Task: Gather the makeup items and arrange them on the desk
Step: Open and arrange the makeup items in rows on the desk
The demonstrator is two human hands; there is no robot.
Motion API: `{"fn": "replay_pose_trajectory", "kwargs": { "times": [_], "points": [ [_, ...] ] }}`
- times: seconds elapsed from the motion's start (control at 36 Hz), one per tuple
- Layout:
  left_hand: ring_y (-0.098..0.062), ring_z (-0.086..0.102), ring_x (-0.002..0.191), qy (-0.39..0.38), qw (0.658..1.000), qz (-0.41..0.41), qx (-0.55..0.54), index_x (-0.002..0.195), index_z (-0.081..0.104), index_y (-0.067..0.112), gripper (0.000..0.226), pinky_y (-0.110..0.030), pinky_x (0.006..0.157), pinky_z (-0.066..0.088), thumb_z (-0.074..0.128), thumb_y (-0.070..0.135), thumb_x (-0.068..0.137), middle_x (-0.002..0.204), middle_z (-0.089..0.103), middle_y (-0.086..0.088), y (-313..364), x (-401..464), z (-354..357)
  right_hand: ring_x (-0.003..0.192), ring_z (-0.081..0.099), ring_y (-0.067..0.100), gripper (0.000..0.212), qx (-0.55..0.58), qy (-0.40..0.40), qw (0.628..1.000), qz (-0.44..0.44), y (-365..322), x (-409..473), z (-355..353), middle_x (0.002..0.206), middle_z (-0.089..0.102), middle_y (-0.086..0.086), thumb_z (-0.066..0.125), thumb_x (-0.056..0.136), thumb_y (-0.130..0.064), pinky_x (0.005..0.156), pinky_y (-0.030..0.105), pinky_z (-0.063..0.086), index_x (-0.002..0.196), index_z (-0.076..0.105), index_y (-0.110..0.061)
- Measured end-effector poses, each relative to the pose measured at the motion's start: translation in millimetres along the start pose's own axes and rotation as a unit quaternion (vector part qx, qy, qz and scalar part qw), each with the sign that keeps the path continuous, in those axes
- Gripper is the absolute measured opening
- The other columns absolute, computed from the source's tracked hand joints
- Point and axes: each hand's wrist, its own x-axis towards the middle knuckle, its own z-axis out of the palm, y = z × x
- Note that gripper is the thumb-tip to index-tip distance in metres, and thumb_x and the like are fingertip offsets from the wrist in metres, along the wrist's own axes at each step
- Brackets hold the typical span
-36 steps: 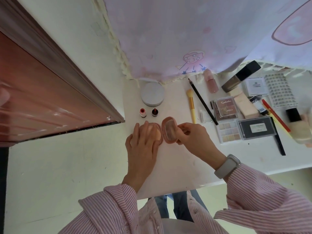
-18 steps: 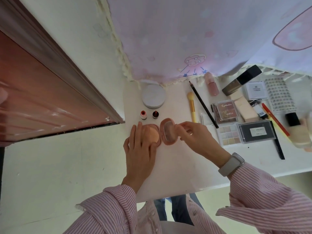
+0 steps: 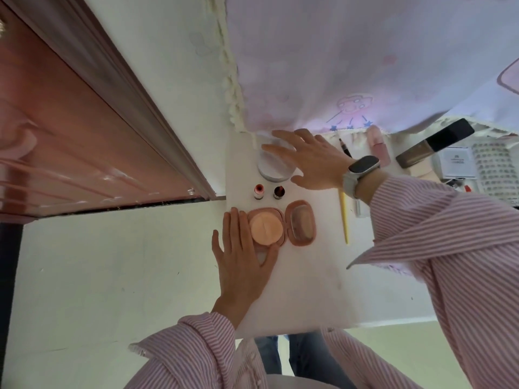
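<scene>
Left hand [image 3: 241, 256] lies flat, fingers straight, steadying the open compact [image 3: 280, 227]; right hand [image 3: 311, 161], fingers spread, perhaps touching the round tin [image 3: 273, 172] at twelve o'clock.

A bedroom-like home corner: white desk [image 3: 309, 290] under a pink cartoon-print curtain [image 3: 351, 60], beside a reddish wooden door [image 3: 70, 141].

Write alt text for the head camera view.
A person's right hand reaches with spread fingers over a round white compact on a white desk, while the left hand rests flat beside an open peach powder compact. Two small open lipsticks stand between the compacts.
</scene>
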Motion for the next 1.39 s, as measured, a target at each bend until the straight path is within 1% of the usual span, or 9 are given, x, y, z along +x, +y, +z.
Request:
{"fn": "replay_pose_trajectory", "kwargs": {
  "times": [0.39,0.61,0.67,0.78,0.86,0.97,1.11,1.22,1.39],
  "points": [
    [-0.033,0.037,0.133,-0.011,1.000,-0.001,0.002,0.139,0.030,0.006,0.079,-0.055,0.105,0.028,0.015,0.066,0.090,0.144,0.039,-0.017,0,0,-2,0.120,0.037,0.029,0.078,-0.004,0.066,0.997,-0.044,0,4,4,0.139,0.036,0.006,0.068,0.074,-0.037,0.096,0.041,0.038,0.139,0.029,-0.017],
    [-0.025,0.018,0.138,0.029,0.997,-0.009,-0.066,0.142,0.020,0.011,0.080,-0.053,0.110,0.016,0.016,0.070,0.088,0.149,0.030,-0.017,-1,-4,-4,0.118,0.043,0.023,0.086,0.205,0.157,0.958,0.128,13,-75,3,0.134,0.040,0.006,0.076,0.071,-0.035,0.102,0.029,0.031,0.141,0.028,-0.018],
    [-0.025,0.018,0.138,0.049,0.994,-0.009,-0.098,0.140,0.022,0.014,0.075,-0.052,0.111,0.019,0.022,0.067,0.088,0.148,0.031,-0.016,0,-9,-8,0.107,0.051,0.021,0.085,0.256,0.160,0.936,0.179,9,-102,9,0.134,0.039,0.009,0.074,0.070,-0.038,0.098,0.032,0.042,0.139,0.032,-0.016],
    [-0.024,0.031,0.128,0.090,0.983,0.024,-0.156,0.134,0.030,0.018,0.065,-0.037,0.107,0.024,0.045,0.053,0.082,0.141,0.036,-0.008,5,-25,-19,0.098,0.055,0.019,0.087,0.349,0.093,0.899,0.250,-13,-155,23,0.127,0.041,0.009,0.061,0.064,-0.055,0.086,0.040,0.053,0.139,0.030,-0.022],
    [-0.024,0.035,0.123,0.079,0.982,0.067,-0.160,0.132,0.033,0.017,0.067,-0.035,0.104,0.027,0.052,0.053,0.078,0.136,0.035,-0.004,9,-40,-21,0.089,0.056,0.011,0.084,0.370,0.033,0.896,0.245,-40,-182,34,0.127,0.039,0.006,0.061,0.068,-0.055,0.075,0.020,0.053,0.140,0.029,-0.024],
    [-0.019,0.033,0.123,0.001,0.973,0.150,-0.174,0.136,0.026,0.017,0.085,-0.044,0.101,0.036,0.059,0.060,0.071,0.137,0.031,0.001,20,-67,-20,0.083,0.056,0.003,0.074,0.479,-0.020,0.845,0.237,-81,-196,46,0.114,0.047,-0.001,0.062,0.072,-0.052,0.065,0.009,0.050,0.134,0.037,-0.021],
    [-0.004,0.030,0.126,-0.121,0.956,0.147,-0.222,0.137,0.010,0.048,0.097,-0.027,0.105,0.031,0.071,0.062,0.063,0.140,0.028,0.019,34,-93,-18,0.074,0.058,0.006,0.052,0.582,-0.085,0.773,0.237,-110,-191,48,0.090,0.058,-0.005,0.055,0.078,-0.055,0.067,0.017,0.049,0.118,0.043,-0.025],
    [0.002,0.045,0.110,-0.124,0.947,0.076,-0.288,0.121,0.025,0.048,0.085,-0.002,0.090,0.034,0.078,0.060,0.056,0.127,0.036,0.025,42,-104,-21,0.087,0.063,0.020,0.075,0.593,-0.113,0.767,0.218,-114,-192,47,0.099,0.062,0.005,0.041,0.061,-0.071,0.077,0.030,0.053,0.116,0.046,-0.020],
    [0.005,0.050,0.102,-0.109,0.940,0.054,-0.319,0.113,0.031,0.050,0.075,-0.007,0.082,0.044,0.071,0.061,0.051,0.113,0.047,0.027,48,-115,-26,0.083,0.059,0.011,0.050,0.579,-0.095,0.794,0.159,-116,-202,54,0.094,0.061,-0.001,0.059,0.081,-0.048,0.074,0.027,0.051,0.120,0.044,-0.022]
  ]
}}
